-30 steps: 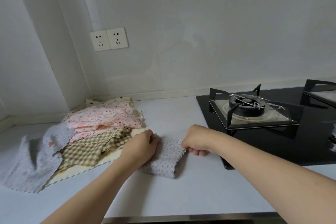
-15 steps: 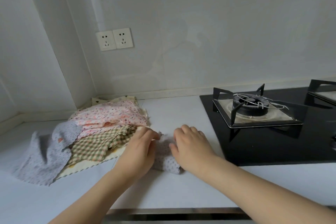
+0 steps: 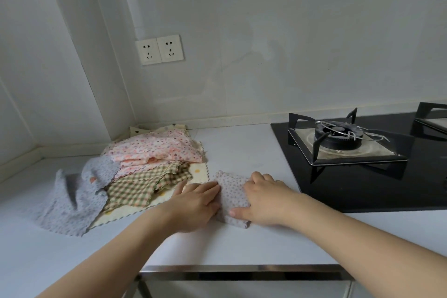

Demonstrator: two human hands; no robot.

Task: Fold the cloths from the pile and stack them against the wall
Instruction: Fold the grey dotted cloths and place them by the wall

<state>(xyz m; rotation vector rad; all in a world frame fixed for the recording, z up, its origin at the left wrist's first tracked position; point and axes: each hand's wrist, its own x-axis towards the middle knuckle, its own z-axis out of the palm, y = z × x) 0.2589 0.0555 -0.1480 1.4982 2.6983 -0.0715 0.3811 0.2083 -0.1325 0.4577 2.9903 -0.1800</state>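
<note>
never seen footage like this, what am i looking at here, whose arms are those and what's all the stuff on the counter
There is no machine here. A camera worn on a person's head looks forward and down, so the arms are the wearer's own. Both hands lie flat on a small folded grey dotted cloth on the white counter: the left hand at its left edge, the right hand on its right side. Neither has a grip on it; they press it. To the left lies the pile of unfolded cloths, pink, checked, cream and grey. To the right is a black gas hob. Two wall sockets sit above.
</note>
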